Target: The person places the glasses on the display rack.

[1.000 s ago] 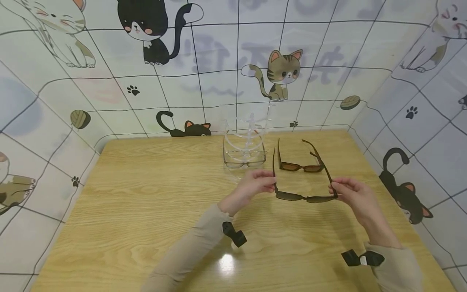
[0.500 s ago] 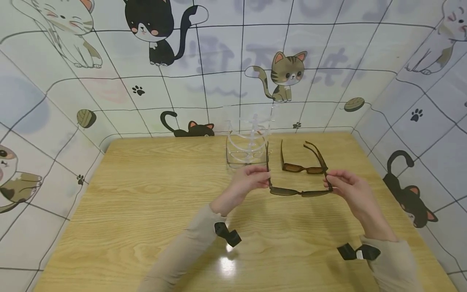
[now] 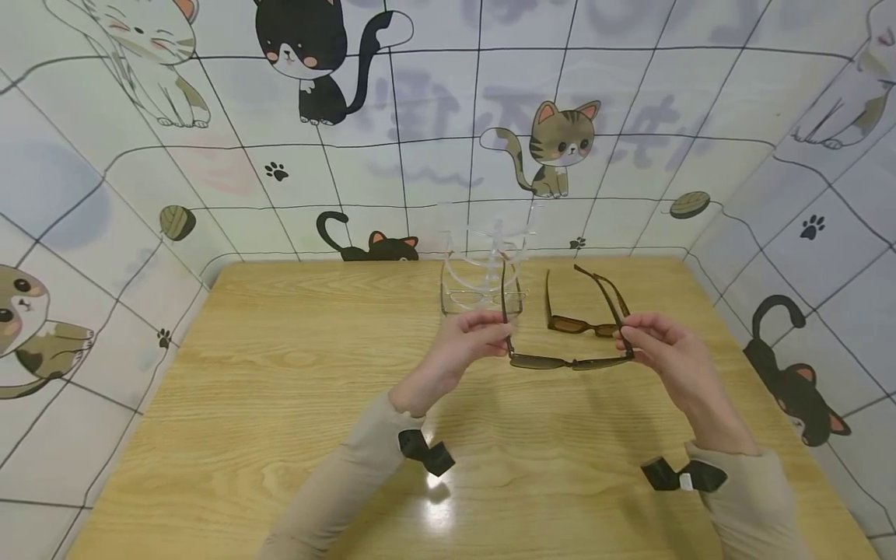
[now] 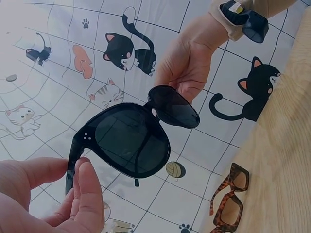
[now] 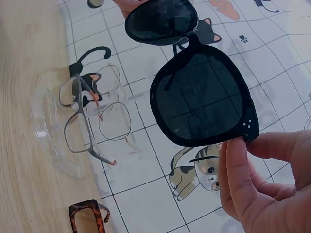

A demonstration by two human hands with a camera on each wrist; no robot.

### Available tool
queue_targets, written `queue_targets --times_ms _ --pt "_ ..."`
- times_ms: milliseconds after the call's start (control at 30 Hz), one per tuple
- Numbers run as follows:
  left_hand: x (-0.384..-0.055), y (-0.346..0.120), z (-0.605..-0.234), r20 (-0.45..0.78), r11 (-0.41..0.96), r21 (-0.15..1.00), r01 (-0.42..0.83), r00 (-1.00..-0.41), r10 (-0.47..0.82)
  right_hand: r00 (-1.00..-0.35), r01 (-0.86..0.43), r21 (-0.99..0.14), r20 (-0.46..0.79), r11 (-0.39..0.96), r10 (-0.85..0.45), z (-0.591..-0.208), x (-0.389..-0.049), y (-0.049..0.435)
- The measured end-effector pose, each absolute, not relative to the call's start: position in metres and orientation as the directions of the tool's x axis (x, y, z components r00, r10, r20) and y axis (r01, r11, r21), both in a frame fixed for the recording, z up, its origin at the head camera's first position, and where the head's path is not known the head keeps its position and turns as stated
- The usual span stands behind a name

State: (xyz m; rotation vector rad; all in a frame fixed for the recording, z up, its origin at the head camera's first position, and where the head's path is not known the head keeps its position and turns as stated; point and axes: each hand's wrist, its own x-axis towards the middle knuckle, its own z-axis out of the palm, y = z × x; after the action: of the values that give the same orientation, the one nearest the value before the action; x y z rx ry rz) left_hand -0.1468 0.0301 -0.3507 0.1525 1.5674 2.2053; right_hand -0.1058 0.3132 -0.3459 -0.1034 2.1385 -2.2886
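Black sunglasses [image 3: 539, 362] with dark lenses are held up off the table, temples unfolded and pointing to the back. My left hand [image 3: 448, 358] pinches the left temple near its hinge, and my right hand [image 3: 668, 362] pinches the right one. In the left wrist view one dark lens [image 4: 133, 141] fills the middle, above the left fingers. The right wrist view shows the other lens [image 5: 199, 97] and the right thumb and fingers at the hinge. Just behind them, tortoiseshell sunglasses [image 3: 574, 325] with brown lenses lie on the table, partly covered by my right hand.
A clear display stand [image 3: 483, 272] rises at the back of the wooden table [image 3: 280, 358], bearing two thin-framed pairs of eyeglasses [image 5: 77, 131]. Behind the table and on both sides stand walls covered with cat-patterned sheeting [image 3: 434, 117].
Both hands have moved left and slightly back with the black sunglasses, bringing them closer to the clear stand. The view has shifted a little as well.
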Motion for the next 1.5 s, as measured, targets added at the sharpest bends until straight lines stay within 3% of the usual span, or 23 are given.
queue_targets --times_ms 533,867,1500 --pt "-0.147 0.010 -0.344 -0.122 -0.290 0.929 -0.231 -0.929 0.348 -0.996 -0.023 -0.997 0.029 -0.079 -0.084 -0.335 -0.124 0.294" --pt "-0.159 -0.004 -0.342 -0.133 -0.324 0.917 -0.231 -0.945 0.298 -0.995 0.055 -0.994 -0.062 0.097 -0.075 -0.331 -0.146 0.279" --pt "-0.205 -0.027 -0.338 -0.168 -0.367 0.899 -0.238 -0.963 0.213 -0.993 0.056 -0.998 -0.055 -0.006 -0.102 -0.319 -0.194 0.252"
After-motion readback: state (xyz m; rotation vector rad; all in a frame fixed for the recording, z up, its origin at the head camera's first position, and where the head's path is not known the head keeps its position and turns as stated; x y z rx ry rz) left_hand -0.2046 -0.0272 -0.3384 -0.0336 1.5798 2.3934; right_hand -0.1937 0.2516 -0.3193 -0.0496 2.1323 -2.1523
